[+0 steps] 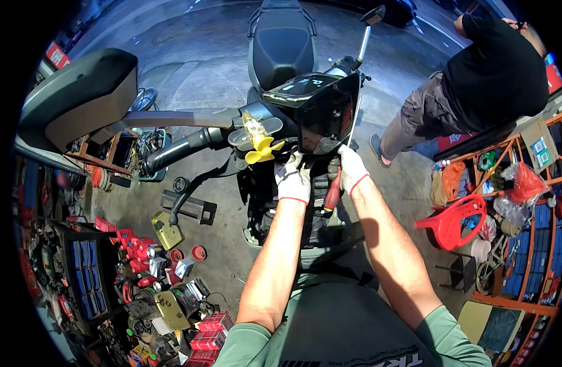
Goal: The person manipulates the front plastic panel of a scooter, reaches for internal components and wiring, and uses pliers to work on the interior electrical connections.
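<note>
In front of me stands a motor scooter with its front opened up; its dark display panel [325, 125] sits above my hands. My left hand [292, 178], in a white work glove with a red cuff, reaches up beneath the panel, fingers bent on a part I cannot make out. Gloved the same way, my right hand [353, 166] is at the panel's lower right edge. Its grey-coated fingers close at the upper end of a red-handled screwdriver [333, 192], whose handle end points down. Dark inner parts and cables [320, 226] lie exposed below.
A yellow toy propeller [262, 150] sits on the handlebar near a large mirror [85, 98]. At right stands a person in black [498, 67], near a red plastic chair [455, 223] and orange shelves [540, 244]. Red cans and boxes [140, 248] clutter the floor at left.
</note>
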Motion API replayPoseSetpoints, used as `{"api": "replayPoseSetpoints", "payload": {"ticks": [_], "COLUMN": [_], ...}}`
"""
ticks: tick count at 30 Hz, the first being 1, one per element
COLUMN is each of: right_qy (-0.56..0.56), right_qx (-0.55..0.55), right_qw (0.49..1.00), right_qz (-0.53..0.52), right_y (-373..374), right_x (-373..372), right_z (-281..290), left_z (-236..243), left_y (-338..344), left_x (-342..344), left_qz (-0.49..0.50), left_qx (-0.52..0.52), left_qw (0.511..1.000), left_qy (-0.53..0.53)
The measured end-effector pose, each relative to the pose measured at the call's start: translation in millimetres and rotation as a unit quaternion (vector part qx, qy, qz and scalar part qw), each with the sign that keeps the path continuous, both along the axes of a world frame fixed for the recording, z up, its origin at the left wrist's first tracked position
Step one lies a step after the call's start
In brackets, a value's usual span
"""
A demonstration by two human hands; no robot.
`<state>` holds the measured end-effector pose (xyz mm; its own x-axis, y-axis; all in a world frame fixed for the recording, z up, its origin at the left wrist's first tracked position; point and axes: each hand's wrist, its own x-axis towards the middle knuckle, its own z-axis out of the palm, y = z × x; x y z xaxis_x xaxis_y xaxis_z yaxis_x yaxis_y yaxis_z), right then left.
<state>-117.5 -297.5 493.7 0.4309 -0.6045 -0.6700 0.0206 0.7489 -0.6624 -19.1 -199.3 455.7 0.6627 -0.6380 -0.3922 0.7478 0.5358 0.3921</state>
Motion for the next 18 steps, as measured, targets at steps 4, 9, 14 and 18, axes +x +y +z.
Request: {"api": "replayPoseSetpoints", "payload": {"ticks": [4,9,14,18], "right_qy": [-0.016,-0.005,0.001,0.014], "right_qx": [0.011,0.002,0.005,-0.003], "right_qw": [1.0,1.0,1.0,1.0], "right_qz": [0.002,0.0,-0.01,-0.006], "right_y": [-1.8,-1.6,1.0,-1.3], "right_x": [-2.5,-0.2,2.5,0.5], "right_z": [-0.8,-1.5,0.5,-5.1], "left_z": [1.6,17.3,1.4,10.0], "left_y": [-4.1,-4.1,-3.6,-5.4], "left_x": [-3.5,-7.5,-6.8,-6.9], "left_qz": [0.006,0.027,0.004,-0.011], "left_qx": [0.005,0.013,0.173,0.163], "left_qw": [1.0,0.999,0.968,0.981], "left_qy": [-0.001,0.015,-0.181,-0.102]}}
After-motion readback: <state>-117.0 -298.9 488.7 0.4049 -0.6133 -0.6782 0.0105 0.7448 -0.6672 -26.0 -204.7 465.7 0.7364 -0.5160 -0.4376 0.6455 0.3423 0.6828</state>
